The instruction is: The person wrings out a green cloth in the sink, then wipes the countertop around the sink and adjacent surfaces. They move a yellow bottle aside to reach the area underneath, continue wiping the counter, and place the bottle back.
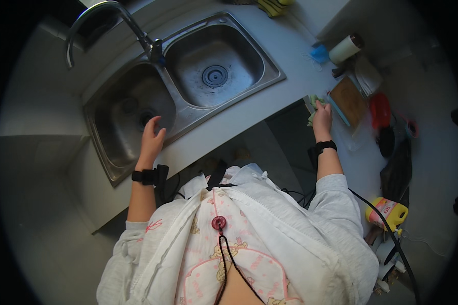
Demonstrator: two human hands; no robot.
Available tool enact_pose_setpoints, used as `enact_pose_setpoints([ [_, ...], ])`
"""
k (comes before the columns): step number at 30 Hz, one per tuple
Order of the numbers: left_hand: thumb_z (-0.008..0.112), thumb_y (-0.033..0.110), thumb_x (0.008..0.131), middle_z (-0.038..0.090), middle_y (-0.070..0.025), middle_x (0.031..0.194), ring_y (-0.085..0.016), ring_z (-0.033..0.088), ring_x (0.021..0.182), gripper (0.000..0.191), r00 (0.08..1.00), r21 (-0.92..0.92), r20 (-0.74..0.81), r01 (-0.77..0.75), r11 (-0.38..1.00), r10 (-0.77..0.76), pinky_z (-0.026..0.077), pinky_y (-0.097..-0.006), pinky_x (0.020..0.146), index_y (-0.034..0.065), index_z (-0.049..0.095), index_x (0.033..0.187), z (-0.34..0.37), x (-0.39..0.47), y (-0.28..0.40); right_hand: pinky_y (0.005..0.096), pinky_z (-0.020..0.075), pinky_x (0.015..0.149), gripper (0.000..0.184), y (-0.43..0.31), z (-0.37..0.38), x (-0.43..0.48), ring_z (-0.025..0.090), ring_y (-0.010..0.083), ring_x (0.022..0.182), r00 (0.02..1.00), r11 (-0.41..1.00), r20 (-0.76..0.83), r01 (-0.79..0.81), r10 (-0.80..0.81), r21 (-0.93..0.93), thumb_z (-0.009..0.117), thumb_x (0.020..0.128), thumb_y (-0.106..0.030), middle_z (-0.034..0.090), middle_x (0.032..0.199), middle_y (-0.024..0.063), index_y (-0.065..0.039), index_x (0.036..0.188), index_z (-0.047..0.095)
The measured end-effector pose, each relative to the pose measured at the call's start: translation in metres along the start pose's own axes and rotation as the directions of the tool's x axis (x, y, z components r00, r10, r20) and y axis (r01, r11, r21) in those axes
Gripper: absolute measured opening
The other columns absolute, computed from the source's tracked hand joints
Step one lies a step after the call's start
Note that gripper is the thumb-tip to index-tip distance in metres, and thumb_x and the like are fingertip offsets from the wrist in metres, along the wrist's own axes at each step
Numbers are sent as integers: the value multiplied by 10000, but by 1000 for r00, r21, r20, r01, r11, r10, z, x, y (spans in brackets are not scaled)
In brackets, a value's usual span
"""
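Observation:
My right hand (322, 119) grips a crumpled green cloth (312, 110) at the inner edge of the counter on the right, beside a brown-faced board (348, 100). Over the left basin of a stainless-steel double sink (192, 110), near its front rim, my left hand (152, 140) is held with thumb and fingers apart and nothing between them. A chrome gooseneck faucet (131, 23) rises behind the divider between the basins. Both basins show their drains, and no water is seen running.
A white cylinder with a dark end (345, 48) and a blue face mask (319, 54) lie at the back right. Further along the right counter are a red object (380, 109) and a yellow jug (387, 214). A black cable (389, 228) runs past my right sleeve.

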State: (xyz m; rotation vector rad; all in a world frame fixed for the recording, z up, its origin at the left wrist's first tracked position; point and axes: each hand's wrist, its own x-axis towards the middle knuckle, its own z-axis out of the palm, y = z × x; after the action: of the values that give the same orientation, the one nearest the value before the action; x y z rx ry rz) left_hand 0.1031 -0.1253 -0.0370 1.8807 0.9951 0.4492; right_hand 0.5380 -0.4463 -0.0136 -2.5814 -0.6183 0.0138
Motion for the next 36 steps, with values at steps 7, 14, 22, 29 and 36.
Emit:
enact_pose_setpoints([
  [7, 559, 59, 832, 523, -77, 1216, -190, 509, 1115, 411, 996, -49, -57, 67, 997, -70, 411, -292, 914, 39, 477, 1234, -10, -6, -8, 412, 407, 829, 238, -15, 19, 29, 499, 358, 959, 979, 958, 19, 201, -201, -206, 444, 912, -133, 500, 1002, 190, -2, 1069, 565],
  [14, 572, 93, 813, 539, -99, 1180, -218, 523, 1060, 391, 975, -81, -207, 61, 995, -77, 419, -314, 900, 57, 509, 1198, 22, 7, 20, 409, 449, 782, 295, -36, 41, 81, 525, 353, 937, 893, 882, 156, 444, -422, -157, 452, 880, -80, 510, 1015, 180, -78, 1148, 574],
  [22, 573, 86, 811, 545, -103, 1174, -226, 522, 1087, 392, 953, -161, -276, 80, 984, -123, 415, -315, 917, 42, 507, 1195, 71, 24, 52, 424, 459, 758, 328, -78, 69, 137, 530, 360, 873, 742, 769, 236, 638, -628, 41, 491, 823, -23, 503, 943, 178, -89, 1130, 586],
  [29, 543, 46, 841, 504, -73, 1244, -202, 498, 1143, 400, 915, -108, -328, 213, 971, -237, 406, -299, 931, 47, 469, 1234, 77, 9, 59, 417, 461, 740, 332, -111, 97, 184, 535, 362, 835, 662, 685, 183, 718, -727, 123, 534, 805, -17, 512, 903, 177, -90, 1124, 592],
  [36, 560, 67, 818, 525, -92, 1199, -226, 513, 1086, 390, 876, -87, -406, 247, 965, -261, 421, -319, 897, 56, 497, 1203, 72, 5, 61, 422, 462, 734, 300, -136, 119, 214, 532, 366, 849, 626, 654, 199, 745, -754, 134, 497, 819, -31, 505, 921, 190, -107, 1091, 598],
])
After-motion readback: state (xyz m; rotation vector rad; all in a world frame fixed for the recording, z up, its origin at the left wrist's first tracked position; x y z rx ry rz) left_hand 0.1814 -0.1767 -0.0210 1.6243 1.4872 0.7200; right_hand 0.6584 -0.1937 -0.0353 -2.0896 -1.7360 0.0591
